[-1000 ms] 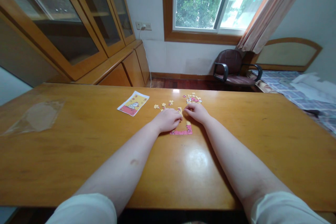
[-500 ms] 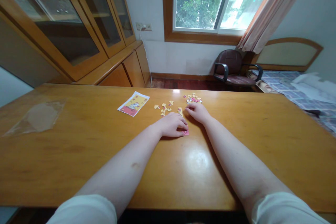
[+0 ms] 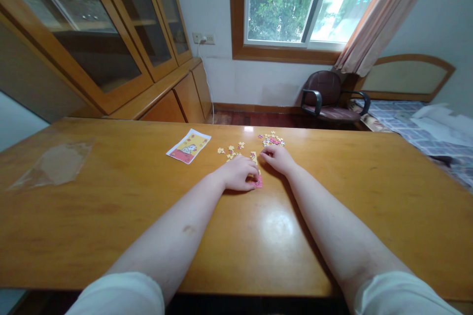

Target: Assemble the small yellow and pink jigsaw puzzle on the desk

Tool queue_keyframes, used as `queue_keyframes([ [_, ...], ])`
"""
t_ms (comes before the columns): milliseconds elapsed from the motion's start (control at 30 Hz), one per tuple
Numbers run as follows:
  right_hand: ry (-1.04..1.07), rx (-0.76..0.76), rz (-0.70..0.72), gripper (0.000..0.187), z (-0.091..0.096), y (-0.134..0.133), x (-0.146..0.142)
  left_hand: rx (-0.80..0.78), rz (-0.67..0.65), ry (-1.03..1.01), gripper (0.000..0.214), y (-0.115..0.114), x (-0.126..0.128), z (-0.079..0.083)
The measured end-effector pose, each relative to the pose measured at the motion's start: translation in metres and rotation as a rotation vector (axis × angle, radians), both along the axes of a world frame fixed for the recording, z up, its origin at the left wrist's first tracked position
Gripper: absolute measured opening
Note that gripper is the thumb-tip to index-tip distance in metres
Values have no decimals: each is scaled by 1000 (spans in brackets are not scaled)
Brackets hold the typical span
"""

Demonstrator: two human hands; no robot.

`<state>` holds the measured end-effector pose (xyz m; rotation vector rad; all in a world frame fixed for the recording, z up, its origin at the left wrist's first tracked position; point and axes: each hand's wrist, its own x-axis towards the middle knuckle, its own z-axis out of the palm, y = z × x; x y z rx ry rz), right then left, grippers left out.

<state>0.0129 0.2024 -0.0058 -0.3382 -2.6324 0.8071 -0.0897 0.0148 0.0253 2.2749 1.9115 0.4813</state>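
Wooden tabletop [image 3: 369, 182]: carries all items. Clear plastic sleeve [image 3: 55, 163]: lies flat near the left edge. Picture card [image 3: 188, 145]: toward the far edge, left of centre. Left grip [image 3: 238, 173]: fingers curled, palm down on the pink puzzle section [image 3: 258, 183] at mid-tabletop, covering most of it; a clasp cannot be confirmed. Right grip [image 3: 279, 158]: just beside the left, fingertips drawn together near a yellow strip [image 3: 253, 156]; hold not discernible. Loose pieces [image 3: 272, 140]: scattered beyond both grips.

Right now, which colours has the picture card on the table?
The picture card is yellow with a red band; head view.
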Motion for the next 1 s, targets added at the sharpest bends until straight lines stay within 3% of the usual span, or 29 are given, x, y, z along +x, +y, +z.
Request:
queue_keyframes([
  [133, 39, 20, 53, 12, 1, -2, 0, 21, -6, -15, 20, 0, -2, 1],
  [200, 52, 51, 117, 12, 1, -3, -1, 70, 76, -40, 21, 0, -5, 1],
  [267, 55, 94, 185, 14, 0, -4, -2, 122, 289, -54, 23, -1, -12, 1],
  [400, 52, 180, 208, 21, -3, -6, -3, 142, 893, -71, 28, -6, -33, 1],
  [467, 42, 197, 198, 21, -3, -6, -3, 116, 1048, -63, 28, -9, -43, 0],
  [567, 21, 197, 221, 17, -3, -6, -2, 64, 1094, -71, 25, -11, -53, -4],
  [867, 51, 174, 217, 6, -3, -8, -7, 26, 1031, -115, 26, -7, -56, -12],
  [1000, 71, 174, 210, 11, -3, -9, -5, 34, 1074, -163, 26, -7, -58, -14],
])
